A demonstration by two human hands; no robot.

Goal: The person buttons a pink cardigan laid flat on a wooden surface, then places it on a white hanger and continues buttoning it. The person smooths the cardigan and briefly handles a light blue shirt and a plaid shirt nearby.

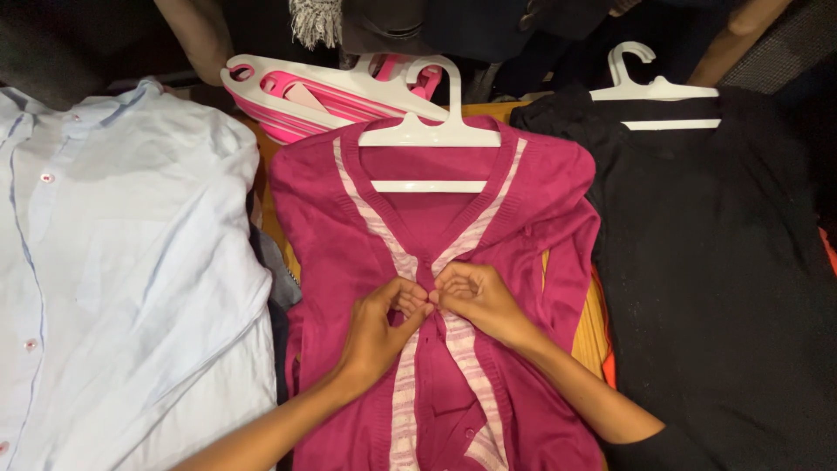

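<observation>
Cardigan (349, 227) on cluttered wooden table (488, 110), hands at its placket.

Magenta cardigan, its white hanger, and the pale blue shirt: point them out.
Magenta cardigan (340, 235), head view, its left chest panel.
White hanger (429, 135), head view, its shoulder bar below the hook.
Pale blue shirt (131, 262), head view, its front panel.

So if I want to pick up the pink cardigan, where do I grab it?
Probably by the hook of its white hanger, reaching in from the top edge. The hook sticks out clear above the neckline of the pink cardigan, which lies flat on its back. The left hand and right hand pinch its front edges together lower down, so that part is taken.
</observation>
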